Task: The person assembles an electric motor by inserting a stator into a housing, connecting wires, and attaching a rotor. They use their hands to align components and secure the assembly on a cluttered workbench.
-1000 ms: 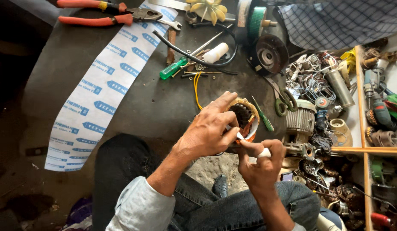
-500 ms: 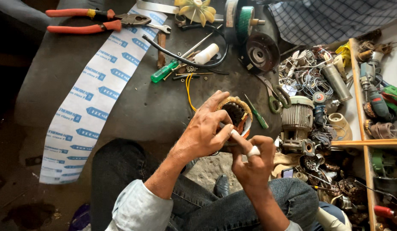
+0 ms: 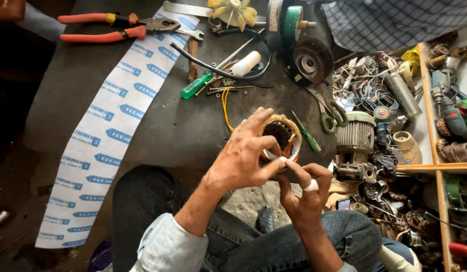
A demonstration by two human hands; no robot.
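Observation:
A round motor stator with copper windings stands at the near edge of the dark workbench. My left hand wraps over its left side, thumb and fingers pinched at its lower rim. My right hand meets it from below, fingers pinched at the same spot on the rim. A white wrap is around one right finger. What the fingertips pinch is too small to tell.
A long white insulation paper strip lies across the bench's left. Orange pliers, a green screwdriver, black cable and scissors lie behind. A small grey motor and piles of parts fill the right.
The view has shifted a little. Both hands stay at the stator's lower rim, with the fingers drawn closer together.

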